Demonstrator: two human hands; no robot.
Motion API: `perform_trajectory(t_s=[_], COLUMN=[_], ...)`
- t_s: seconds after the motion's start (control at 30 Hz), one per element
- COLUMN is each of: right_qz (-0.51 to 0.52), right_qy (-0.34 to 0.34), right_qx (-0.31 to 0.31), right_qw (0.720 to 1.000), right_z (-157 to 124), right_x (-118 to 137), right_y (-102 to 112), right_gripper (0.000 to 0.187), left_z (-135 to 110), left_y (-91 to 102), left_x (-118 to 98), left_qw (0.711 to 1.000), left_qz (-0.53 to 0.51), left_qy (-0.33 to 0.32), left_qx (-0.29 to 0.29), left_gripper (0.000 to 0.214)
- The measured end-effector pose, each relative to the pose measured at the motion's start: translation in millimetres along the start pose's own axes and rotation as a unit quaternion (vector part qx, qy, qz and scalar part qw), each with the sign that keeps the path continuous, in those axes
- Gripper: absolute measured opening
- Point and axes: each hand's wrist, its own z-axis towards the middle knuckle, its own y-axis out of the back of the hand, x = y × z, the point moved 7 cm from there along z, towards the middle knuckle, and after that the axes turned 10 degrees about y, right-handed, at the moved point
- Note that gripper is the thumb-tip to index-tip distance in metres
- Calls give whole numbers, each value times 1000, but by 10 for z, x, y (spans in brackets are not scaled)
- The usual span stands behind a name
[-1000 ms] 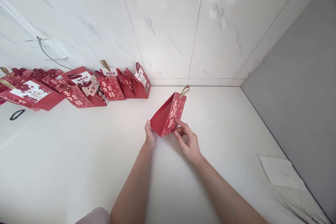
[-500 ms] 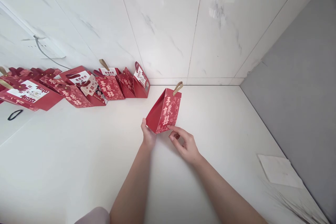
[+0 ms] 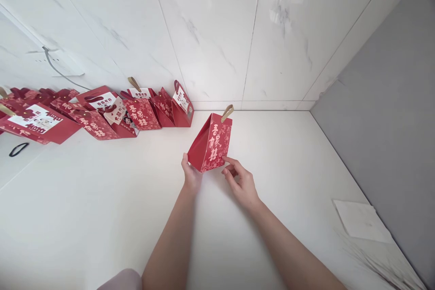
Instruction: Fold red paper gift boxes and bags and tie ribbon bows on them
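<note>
A small red gift bag (image 3: pixel 212 142) with pale characters and a tan handle stands nearly upright on the white floor, in the middle of the view. My left hand (image 3: pixel 190 175) grips its lower left corner with closed fingers. My right hand (image 3: pixel 242 182) is at the bag's lower right corner, its index fingertip touching the front face and the other fingers curled. Both forearms reach in from the bottom edge.
Several red gift bags (image 3: pixel 102 115) lie in a row along the marble-tiled wall (image 3: pixel 210 31) at the left. A black loop (image 3: pixel 17 148) lies on the floor at the far left. White sheets (image 3: pixel 363 222) are at the lower right by a grey wall (image 3: pixel 390 108).
The bag has moved a little left and away from me and turned more upright. My right hand's fingers have slipped from the front face down to the lower right corner.
</note>
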Motion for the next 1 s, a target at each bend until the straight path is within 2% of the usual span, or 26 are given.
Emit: perform_trajectory(t_s=[0.23, 0.37, 0.43, 0.53, 0.7, 0.83, 0.93, 1.0], right_qz=[3, 19, 43, 71, 77, 57, 23, 26], right_qy=[-48, -27, -27, -46, -45, -34, -13, -23], right_qx=[-25, -39, -37, -42, -36, -26, -49, -82], right_qw=[999, 999, 998, 996, 995, 997, 998, 996], right_z=[-2, 23, 30, 27, 34, 35, 28, 20], right_x=[-69, 4, 17, -13, -33, -22, 2, -19], right_y=[37, 70, 70, 82, 79, 64, 97, 138], right_gripper=[34, 39, 39, 40, 39, 39, 43, 55], left_z=[2, 23, 28, 43, 74, 46, 17, 20], left_y=[0, -99, -133, -144, -141, -136, -78, -8], left_x=[2, 41, 48, 44, 53, 58, 51, 63], left_qw=[1000, 982, 967, 958, 951, 966, 991, 998], left_qz=[20, 153, 217, 243, 261, 218, 97, 23], left_qy=[-9, -27, -53, -79, -83, -50, -6, 30], left_qx=[14, 104, 125, 131, 140, 129, 88, 46], left_gripper=[66, 66, 68, 70, 68, 65, 58, 54])
